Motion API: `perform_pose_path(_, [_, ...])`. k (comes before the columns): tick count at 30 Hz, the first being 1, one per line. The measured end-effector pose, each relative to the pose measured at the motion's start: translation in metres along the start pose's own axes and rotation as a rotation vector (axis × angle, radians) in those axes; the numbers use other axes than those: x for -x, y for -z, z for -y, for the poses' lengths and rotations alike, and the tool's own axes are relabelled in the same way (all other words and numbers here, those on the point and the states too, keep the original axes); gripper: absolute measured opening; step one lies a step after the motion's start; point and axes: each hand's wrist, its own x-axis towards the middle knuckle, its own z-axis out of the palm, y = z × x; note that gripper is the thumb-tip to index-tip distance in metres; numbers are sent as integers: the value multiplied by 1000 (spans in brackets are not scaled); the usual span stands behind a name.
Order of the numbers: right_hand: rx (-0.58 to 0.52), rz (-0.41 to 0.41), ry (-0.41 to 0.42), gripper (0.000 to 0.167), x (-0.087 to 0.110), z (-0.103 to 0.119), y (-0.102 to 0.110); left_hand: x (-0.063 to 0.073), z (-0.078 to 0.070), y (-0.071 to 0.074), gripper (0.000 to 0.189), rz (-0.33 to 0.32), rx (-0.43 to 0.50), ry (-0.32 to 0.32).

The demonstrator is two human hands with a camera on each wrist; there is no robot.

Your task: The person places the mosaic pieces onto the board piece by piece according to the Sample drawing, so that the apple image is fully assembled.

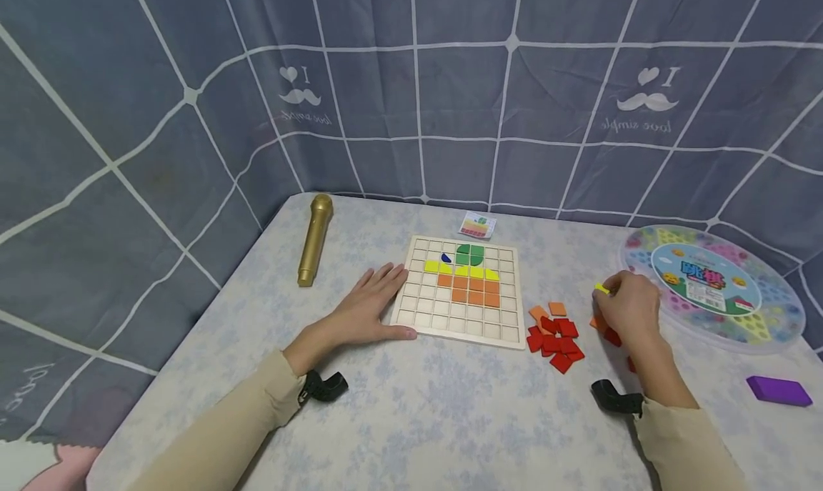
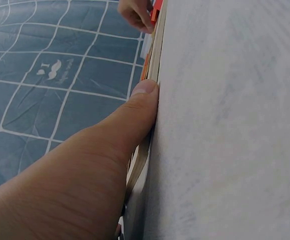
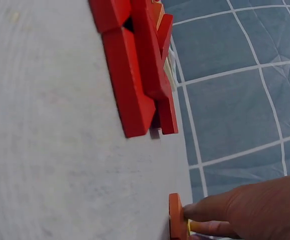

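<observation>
A wooden grid board (image 1: 424, 312) lies on the table with green, yellow, orange and blue tiles set in its squares. My left hand (image 1: 365, 309) rests along its left edge, fingers spread and thumb at the near corner. In the left wrist view the thumb (image 2: 145, 87) presses against the board's side. Over at the right, my right hand (image 1: 629, 309) pinches a small yellow tile (image 1: 601, 289) between thumb and fingers. Below that hand lie an orange tile (image 3: 175, 217) and a red tile (image 1: 612, 336), partly hidden. A loose pile of red tiles (image 1: 561, 344) sits between board and hand.
Behind the board is a small picture card (image 1: 477, 225). A gold microphone (image 1: 315, 241) lies at the back left. At the right are a round, clear-lidded game box (image 1: 714, 284) and a purple block (image 1: 779, 391). A checked curtain (image 1: 463, 98) hangs behind the table.
</observation>
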Motion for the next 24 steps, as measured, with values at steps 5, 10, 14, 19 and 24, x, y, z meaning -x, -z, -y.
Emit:
perform_pose_path(5, [-33,-2,43,27,0,1,-3,-1,1,-2,116,-9,-1,2])
perform_pose_path(10, [-68,26,96,29,-3,-1,-2,-2,2,-3,117,-1,-8,13])
perform_pose_path(14, [-81,15,116,23,-4,-3,-4,-4,3,-3,117,0,-14,9])
perform_pose_path(19, [-104,-5,104,16,-4,0,-5,-5,3,-3,117,1,-17,6])
perform_pose_path(24, [-134,7,119,21,-4,9,-4,-5,1,-2,116,4,-7,5])
